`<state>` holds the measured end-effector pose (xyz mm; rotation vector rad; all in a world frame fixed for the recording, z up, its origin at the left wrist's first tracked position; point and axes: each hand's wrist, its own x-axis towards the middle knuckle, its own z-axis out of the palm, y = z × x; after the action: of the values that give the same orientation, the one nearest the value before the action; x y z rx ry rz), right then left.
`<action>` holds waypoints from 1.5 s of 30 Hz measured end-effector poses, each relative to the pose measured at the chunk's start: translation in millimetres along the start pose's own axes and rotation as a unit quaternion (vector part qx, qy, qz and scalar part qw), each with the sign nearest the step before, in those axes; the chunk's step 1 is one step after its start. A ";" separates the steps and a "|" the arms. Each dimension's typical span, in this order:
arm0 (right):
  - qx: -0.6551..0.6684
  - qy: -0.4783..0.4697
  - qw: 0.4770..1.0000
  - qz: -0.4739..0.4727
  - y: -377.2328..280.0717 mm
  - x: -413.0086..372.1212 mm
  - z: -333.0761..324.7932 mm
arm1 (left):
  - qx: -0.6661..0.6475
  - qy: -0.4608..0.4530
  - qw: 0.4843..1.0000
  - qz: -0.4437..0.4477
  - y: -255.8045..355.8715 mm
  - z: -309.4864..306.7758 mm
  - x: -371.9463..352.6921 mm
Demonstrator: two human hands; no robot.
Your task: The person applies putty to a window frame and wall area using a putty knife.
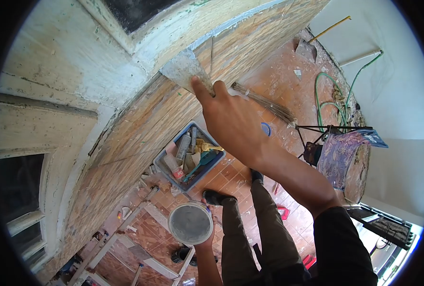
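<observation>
My right hand (236,121) is closed round a wide putty knife (179,69), forefinger stretched along the blade. The blade's far edge meets the seam between the painted wall (83,62) and the stone-patterned tiles (140,121). Its handle is hidden under the hand. Lower down, my left hand (206,242) grips a round tub (170,224) from the side and below. Smooth grey paste (191,222) shows inside the tub, which is held above the floor.
Beside the wall stands a blue-grey crate (191,190) filled with tools and containers. A stick broom (269,105), green hose (318,102) and cloth-draped folding chair (338,155) are to the right. A wooden frame (162,268) lies lower left on the tiled floor (221,178).
</observation>
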<state>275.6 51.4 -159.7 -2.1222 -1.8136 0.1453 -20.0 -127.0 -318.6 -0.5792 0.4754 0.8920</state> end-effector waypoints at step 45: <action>0.168 -0.116 0.976 0.072 -34.6 -64.7 -1.7 | 0.064 -0.056 0.996 0.020 3.1 15.5 1.5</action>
<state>232.1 -7.6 -156.3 -2.0538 -1.6126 0.7097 -19.5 -114.6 -308.7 -0.4008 0.4395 0.9198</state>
